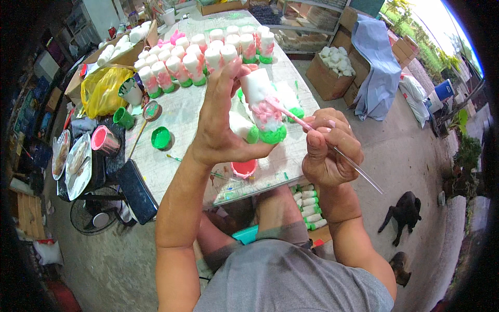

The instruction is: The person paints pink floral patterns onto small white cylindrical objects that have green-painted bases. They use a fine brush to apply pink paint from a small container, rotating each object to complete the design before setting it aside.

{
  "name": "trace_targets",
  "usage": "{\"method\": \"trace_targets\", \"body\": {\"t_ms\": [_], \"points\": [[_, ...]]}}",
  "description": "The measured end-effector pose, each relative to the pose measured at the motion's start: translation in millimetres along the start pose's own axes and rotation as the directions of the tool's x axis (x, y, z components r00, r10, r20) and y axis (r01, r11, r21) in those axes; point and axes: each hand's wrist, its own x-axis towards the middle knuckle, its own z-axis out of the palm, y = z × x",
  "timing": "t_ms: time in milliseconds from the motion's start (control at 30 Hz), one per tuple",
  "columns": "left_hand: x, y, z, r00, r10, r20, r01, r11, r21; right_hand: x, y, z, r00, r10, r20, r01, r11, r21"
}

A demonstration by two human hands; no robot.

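White cylinder (266,108), rough pink-green below, held end-to-end in left hand (221,122); right hand (331,148) pinches slim, pink-smeared rod (292,115)

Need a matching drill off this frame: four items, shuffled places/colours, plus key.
1. Brush
2. Green-based cylinder by the brush tip
3. Plastic bag
4. Cardboard box of white pieces

A. Yellow
B. Right of the table
C. In the right hand
D. In the left hand

Pairs: 1-C, 2-D, 3-A, 4-B
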Motion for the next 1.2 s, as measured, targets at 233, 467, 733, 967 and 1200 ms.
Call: {"method": "trace_targets", "body": {"t_ms": [233,467,733,967,1200], "points": [[-1.2,-1.6,-1.9,0.999,-0.040,0.016,0.040,0.999,-0.036,-3.4,-0.7,-0.1,1.000,0.017,-0.001,-0.017,0.999,0.027],[-1.7,-1.8,-1.6,0.998,-0.053,0.017,0.054,0.996,-0.067,-5.7,3.4,4.0,1.000,0.005,-0.026,-0.004,0.999,0.040],[-3.8,-2.1,-0.9,0.996,-0.083,0.016,0.084,0.991,-0.104,-8.3,1.7,1.8,0.995,0.084,-0.053,-0.078,0.991,0.108],[-1.8,0.5,1.2,0.997,-0.081,0.020,0.083,0.979,-0.186,-1.0,3.9,14.5,0.896,0.399,-0.193,-0.277,0.844,0.460],[-0.5,2.3,3.7,0.998,-0.051,0.029,0.055,0.979,-0.199,8.2,6.5,8.2,0.874,0.457,-0.168,-0.320,0.799,0.509]]}}
